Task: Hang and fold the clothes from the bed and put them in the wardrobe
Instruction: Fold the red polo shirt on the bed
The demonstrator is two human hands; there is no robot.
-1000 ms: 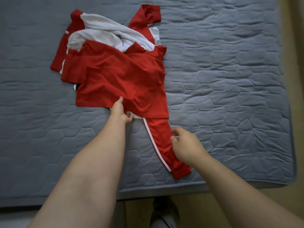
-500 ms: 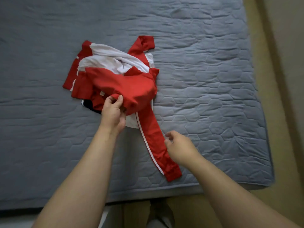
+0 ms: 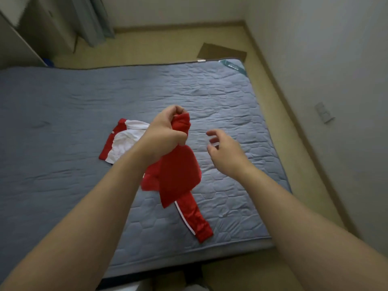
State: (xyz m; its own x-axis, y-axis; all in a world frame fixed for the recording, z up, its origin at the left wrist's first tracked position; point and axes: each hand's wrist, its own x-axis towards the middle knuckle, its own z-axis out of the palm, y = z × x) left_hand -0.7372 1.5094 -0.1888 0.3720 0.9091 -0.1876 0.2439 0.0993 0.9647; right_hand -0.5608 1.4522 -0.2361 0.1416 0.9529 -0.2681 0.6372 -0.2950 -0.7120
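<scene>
Floor (image 3: 168, 45): pale yellow; I see it around the far and right sides of the bed, up to a grey wall (image 3: 325, 59).
Bed (image 3: 73, 114): a grey quilted cover with a hexagon stitch, filling most of my view.
Red garment (image 3: 178, 173): lifted off the bed, bunched at its top in my left grip, the rest hanging down in a loose fold over the cover.
Red and white garment (image 3: 123, 141): crumpled flat on the bed just behind my left wrist, near the middle of the cover.
Striped piece (image 3: 195, 219): a long red length with a white stripe, lying on the bed towards the near edge, its upper end under the hanging red cloth; I cannot tell whether the two are joined.
Left grip (image 3: 165, 133): clenched round the gathered top of the red garment, raised above the bed.
Right grip (image 3: 224, 152): released, fingers loosely curled, holding nothing, just to the right of the red garment.
Cardboard (image 3: 222, 51): a flat brown sheet on the floor past the bed's far right corner.
</scene>
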